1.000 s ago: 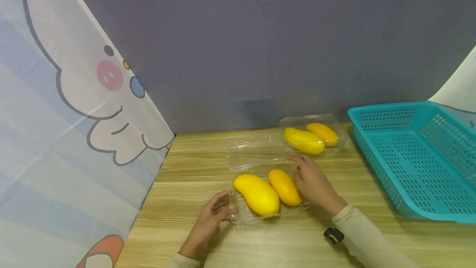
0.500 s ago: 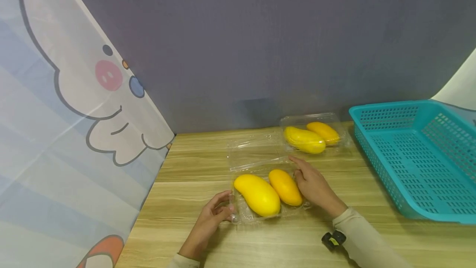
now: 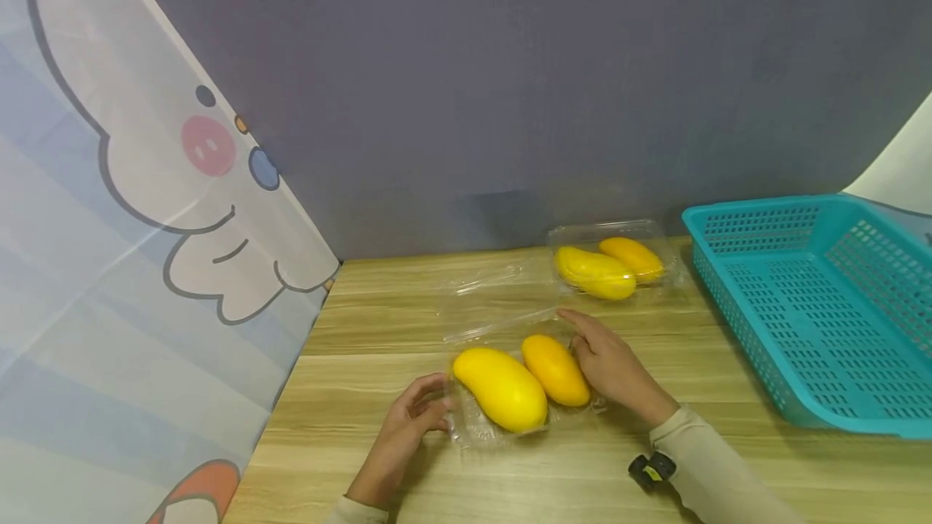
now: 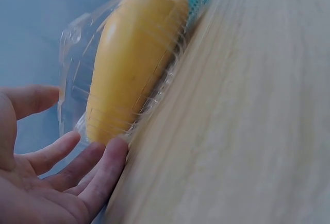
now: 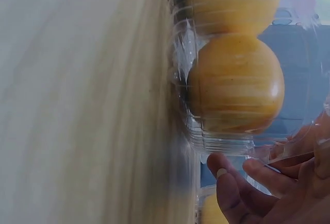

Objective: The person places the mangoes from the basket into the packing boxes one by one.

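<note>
A clear plastic clamshell container (image 3: 476, 435) lies on the wooden table with its lid (image 3: 495, 297) folded back. Inside are a large yellow mango (image 3: 501, 389) and a smaller orange-yellow mango (image 3: 557, 370). My left hand (image 3: 399, 435) is at the container's left side, its spread fingertips (image 4: 116, 152) right at the plastic wall. Along the right side lies my right hand (image 3: 615, 366), index finger stretched toward the lid's hinge. In the right wrist view its other fingers (image 5: 270, 177) touch the side below the rim; the thumb is partly hidden.
Behind, a second clear container (image 3: 655, 233) with two mangoes (image 3: 595, 273) stands against the grey backdrop (image 3: 510, 87). A turquoise perforated basket (image 3: 794, 322) is at the right. A black device (image 3: 651, 470) sits by the right sleeve. A cartoon-printed cloth (image 3: 131, 281) hangs on the left.
The container with the two mangoes has shifted slightly toward me, its left side more, so it is turned a little. Both hands stay at its sides.
</note>
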Action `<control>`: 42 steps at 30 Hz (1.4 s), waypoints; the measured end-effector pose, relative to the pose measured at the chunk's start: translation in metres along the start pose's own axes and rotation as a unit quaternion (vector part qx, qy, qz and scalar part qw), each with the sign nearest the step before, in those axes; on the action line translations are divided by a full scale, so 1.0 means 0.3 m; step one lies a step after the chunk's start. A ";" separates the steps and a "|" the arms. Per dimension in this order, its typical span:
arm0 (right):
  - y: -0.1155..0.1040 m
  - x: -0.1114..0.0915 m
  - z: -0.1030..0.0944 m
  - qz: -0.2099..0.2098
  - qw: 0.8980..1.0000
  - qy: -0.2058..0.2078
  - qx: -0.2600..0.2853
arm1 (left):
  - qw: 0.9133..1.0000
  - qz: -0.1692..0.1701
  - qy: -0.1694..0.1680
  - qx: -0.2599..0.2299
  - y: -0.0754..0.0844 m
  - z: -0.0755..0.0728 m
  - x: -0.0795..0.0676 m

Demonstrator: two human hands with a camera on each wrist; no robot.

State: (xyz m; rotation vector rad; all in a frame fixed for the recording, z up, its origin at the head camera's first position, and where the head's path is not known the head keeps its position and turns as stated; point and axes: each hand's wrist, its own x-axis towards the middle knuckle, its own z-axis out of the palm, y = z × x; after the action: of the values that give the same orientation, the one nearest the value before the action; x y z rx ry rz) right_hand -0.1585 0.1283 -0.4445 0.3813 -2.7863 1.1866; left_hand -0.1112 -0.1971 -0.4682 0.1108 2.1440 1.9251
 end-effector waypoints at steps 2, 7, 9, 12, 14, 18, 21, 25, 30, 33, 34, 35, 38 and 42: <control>-0.007 -0.002 -0.001 -0.001 1.000 -0.005 0.000 | 1.000 -0.002 0.017 0.002 -0.002 -0.001 0.002; -0.018 -0.006 -0.004 -0.005 1.000 -0.010 -0.007 | 0.999 -0.002 0.053 0.009 -0.001 -0.001 0.005; -0.022 -0.009 -0.005 -0.007 1.000 -0.012 -0.013 | 0.998 0.001 0.064 0.009 0.001 0.000 0.005; -0.029 -0.012 -0.009 -0.006 1.000 -0.019 -0.015 | 0.997 0.002 0.074 0.014 0.003 0.000 0.006; -0.031 -0.014 -0.012 -0.003 1.000 -0.026 -0.013 | 0.997 0.003 0.080 0.015 0.003 0.001 0.006; -0.032 -0.012 -0.018 -0.001 0.999 -0.045 0.001 | 0.997 0.009 0.082 0.012 -0.003 -0.004 0.010; -0.027 -0.005 -0.025 -0.005 0.998 -0.053 0.026 | 0.997 0.020 0.078 0.006 -0.011 -0.008 0.014; -0.014 0.002 -0.032 -0.004 0.996 -0.058 0.072 | 0.997 0.034 0.071 -0.001 -0.015 -0.008 0.013; -0.001 0.006 -0.035 -0.003 0.992 -0.065 0.105 | 0.997 0.038 0.071 -0.013 -0.016 -0.004 0.014; 0.003 0.006 -0.036 -0.011 0.992 -0.065 0.112 | 0.997 0.039 0.071 -0.017 -0.016 -0.002 0.015; 0.005 0.005 -0.036 -0.014 0.991 -0.064 0.114 | 0.997 0.040 0.070 -0.017 -0.016 -0.002 0.016; 0.006 0.005 -0.036 -0.016 0.991 -0.063 0.117 | 0.997 0.040 0.070 -0.017 -0.016 -0.001 0.016; 0.006 0.006 -0.034 -0.023 0.989 -0.058 0.131 | 0.997 0.039 0.070 -0.018 -0.017 -0.001 0.018; 0.008 0.009 -0.029 -0.031 0.986 -0.052 0.155 | 0.997 0.036 0.072 -0.021 -0.018 -0.001 0.020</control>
State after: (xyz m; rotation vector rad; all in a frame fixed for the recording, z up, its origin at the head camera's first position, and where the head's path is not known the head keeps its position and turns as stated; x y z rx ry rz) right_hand -0.1617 0.1356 -0.4395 0.5632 -2.6495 1.6336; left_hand -0.1164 -0.1968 -0.4744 0.0417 2.2168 2.0755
